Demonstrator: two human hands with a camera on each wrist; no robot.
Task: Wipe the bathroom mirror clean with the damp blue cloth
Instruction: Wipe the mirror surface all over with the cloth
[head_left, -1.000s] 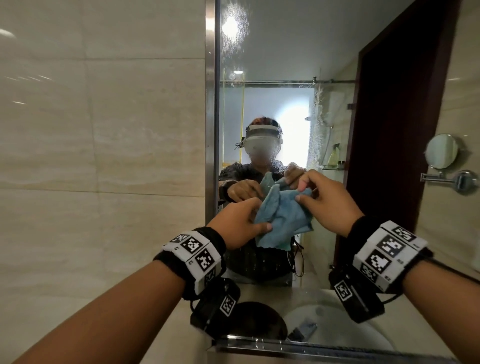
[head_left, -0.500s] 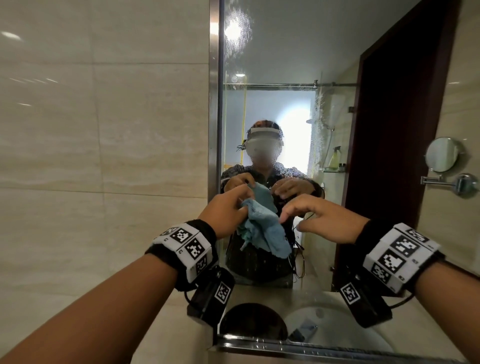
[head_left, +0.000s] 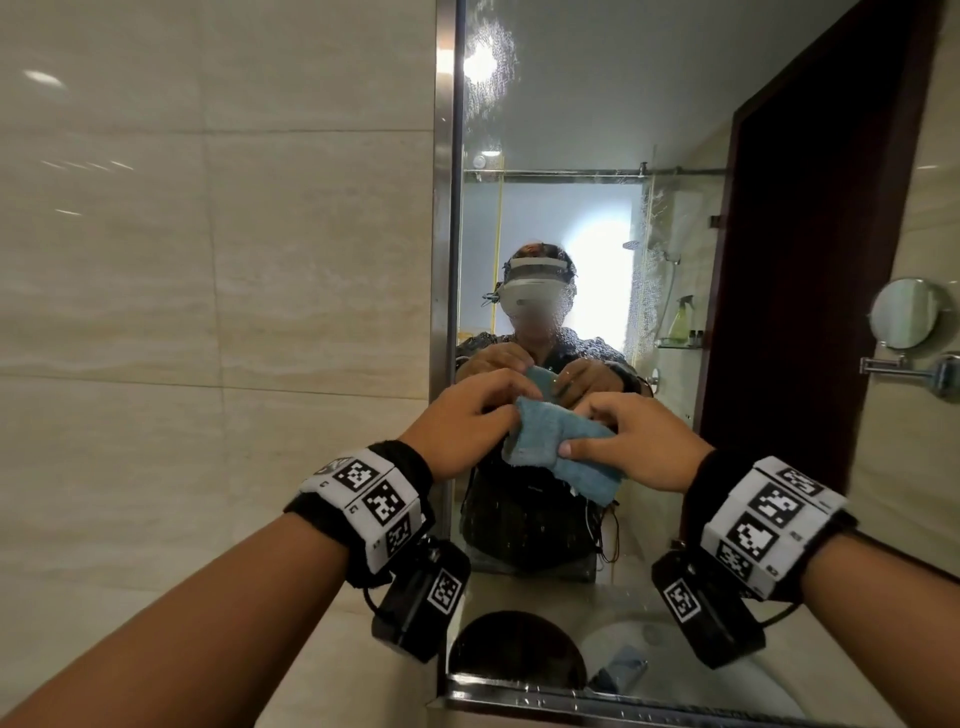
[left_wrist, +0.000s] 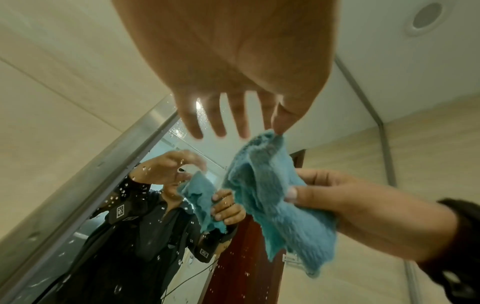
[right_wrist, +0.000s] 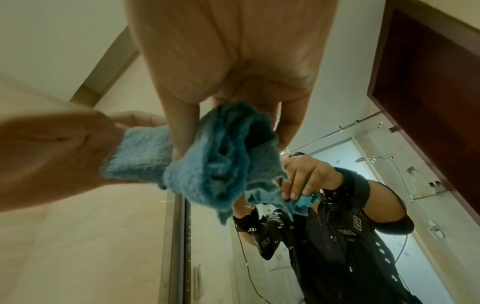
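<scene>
Currently: your left hand (head_left: 467, 415) pinches one corner of the blue cloth (head_left: 556, 447), right hand (head_left: 639, 441) grips its middle, apparently folding a wiping pad; droplet-spotted mirror (head_left: 571, 104) unwiped.

Beige tiled wall (head_left: 208, 286) at 9 o'clock; round shaving mirror (head_left: 906, 313) on swing arm at 3 o'clock; dark wooden door frame (head_left: 810, 260) beside it.

A pale counter (head_left: 524, 590) with a white basin (head_left: 623, 644) set in it is seen only as a reflection low in the mirror (head_left: 587, 104).
</scene>
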